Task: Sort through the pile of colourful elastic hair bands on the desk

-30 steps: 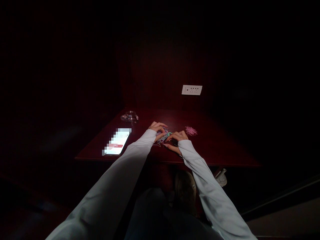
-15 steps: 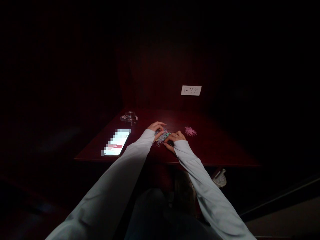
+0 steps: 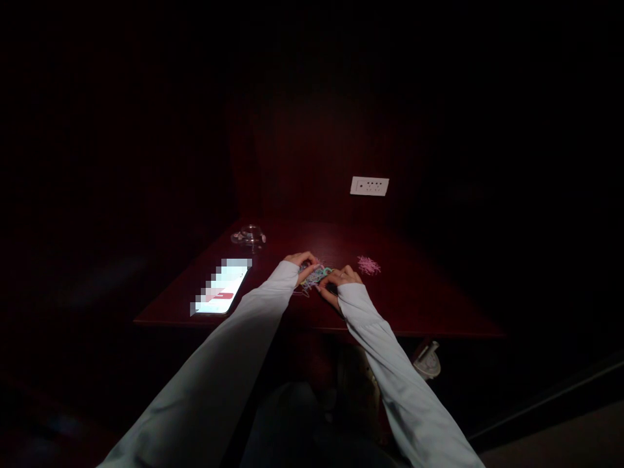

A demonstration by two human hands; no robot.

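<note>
A small heap of thin, multicoloured loops that look like elastic bands (image 3: 312, 278) lies on the dark red table, partly covered by my fingers. Over its left side my left hand (image 3: 303, 261) is bent, thumb and forefinger drawn together at the loops. My right hand (image 3: 340, 279) curls in from the right, thumb and fingers closed at the edge of the heap beside a turquoise loop (image 3: 327, 270). Whatever either hand pinches is too small to make out. To the right of the right hand lies a separate pile of pink bands (image 3: 369, 265).
A lit phone (image 3: 221, 289) lies at the table's left side. Behind it stands a small clear container (image 3: 251, 235) with pinkish bits around it. A white socket plate (image 3: 369, 186) is on the back wall. The table's front edge (image 3: 302, 331) runs below my forearms.
My left hand's fingers have bent down and closed toward the heap, where the forefinger was stretched out before. The right hand stays at the heap. The whole view has shifted slightly.
</note>
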